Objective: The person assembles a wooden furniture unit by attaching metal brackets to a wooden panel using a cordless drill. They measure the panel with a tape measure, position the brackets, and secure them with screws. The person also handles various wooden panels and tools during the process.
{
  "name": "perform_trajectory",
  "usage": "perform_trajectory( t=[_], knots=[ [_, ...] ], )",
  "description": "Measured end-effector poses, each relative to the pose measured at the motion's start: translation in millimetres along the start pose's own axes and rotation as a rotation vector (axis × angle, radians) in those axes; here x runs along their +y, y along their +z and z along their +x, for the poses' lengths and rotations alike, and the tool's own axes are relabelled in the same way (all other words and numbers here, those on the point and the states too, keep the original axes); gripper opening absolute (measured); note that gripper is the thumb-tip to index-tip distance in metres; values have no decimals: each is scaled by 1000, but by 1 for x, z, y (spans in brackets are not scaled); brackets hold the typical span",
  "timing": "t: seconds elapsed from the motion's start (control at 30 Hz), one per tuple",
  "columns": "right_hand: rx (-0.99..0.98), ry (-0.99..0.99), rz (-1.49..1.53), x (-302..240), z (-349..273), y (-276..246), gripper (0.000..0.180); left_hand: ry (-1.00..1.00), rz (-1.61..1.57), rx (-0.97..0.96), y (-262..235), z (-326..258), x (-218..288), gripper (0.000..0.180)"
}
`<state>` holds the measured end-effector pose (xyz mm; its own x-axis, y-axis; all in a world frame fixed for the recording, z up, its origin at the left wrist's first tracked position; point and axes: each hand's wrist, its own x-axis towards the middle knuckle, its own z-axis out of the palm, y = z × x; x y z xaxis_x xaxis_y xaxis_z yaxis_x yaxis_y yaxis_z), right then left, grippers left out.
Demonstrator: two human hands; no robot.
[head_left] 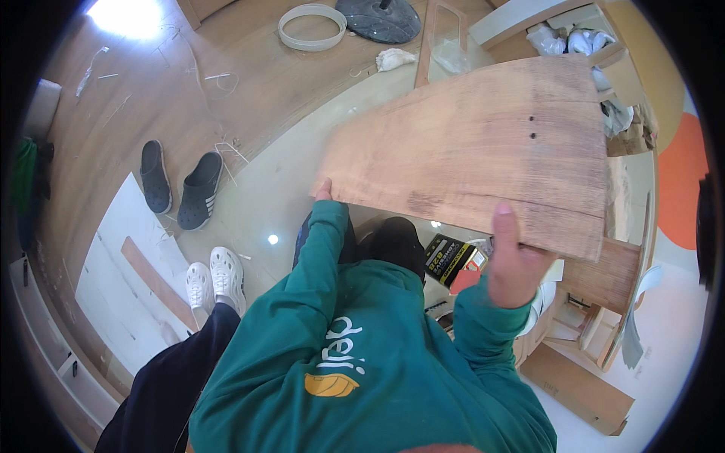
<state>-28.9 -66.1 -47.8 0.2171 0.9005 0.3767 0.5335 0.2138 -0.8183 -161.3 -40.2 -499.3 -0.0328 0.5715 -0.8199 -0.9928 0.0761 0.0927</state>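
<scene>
A: What was in hand at that moment?

B: The person held a wide wooden board (483, 151) up in front of the body, above the floor (287, 189). The right hand (513, 264) was clamped on the board's near edge, thumb lying over the top face. The left hand (323, 190) was at the near left corner; only a bit of it showed past the green sleeve, so I took it to be gripping the corner, though the fingers were hidden under the wood.

A: So which step would you call it?

B: Carrying or positioning, I'd judge. The board was fully lifted, tilted away, resting on nothing I could see. Two small dark holes (532, 127) sat near its far right part.

A: What lay about it?

B: A wooden cabinet piece (604, 275) just below the board's right end, a black and yellow box (447, 258) under the near edge, dark slippers (181, 185) and white shoes (215, 279) on the floor to the left.

A: And the next move?

B: It would have called for both hands keeping the board level and clear of the cabinet piece while it was lined up.
</scene>
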Motion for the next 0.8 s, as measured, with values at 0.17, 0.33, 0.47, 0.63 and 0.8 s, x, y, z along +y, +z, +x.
perform_trajectory(
  t=[0.17,0.33,0.47,0.63,0.8],
  knots=[
    [82,132,307,18,20,-63,51,100,-115,-110,45,-80,47,44],
    [161,272,717,93,37,-111,49,286,-183,-341,96,-150,95,38],
    [107,428,1022,206,31,-116,50,383,2,-470,116,-176,111,34],
    [111,642,1169,312,-11,-82,50,372,79,-546,106,-173,112,39],
    [166,825,1316,349,-48,-61,52,413,176,-485,80,-153,109,46]
  ],
)
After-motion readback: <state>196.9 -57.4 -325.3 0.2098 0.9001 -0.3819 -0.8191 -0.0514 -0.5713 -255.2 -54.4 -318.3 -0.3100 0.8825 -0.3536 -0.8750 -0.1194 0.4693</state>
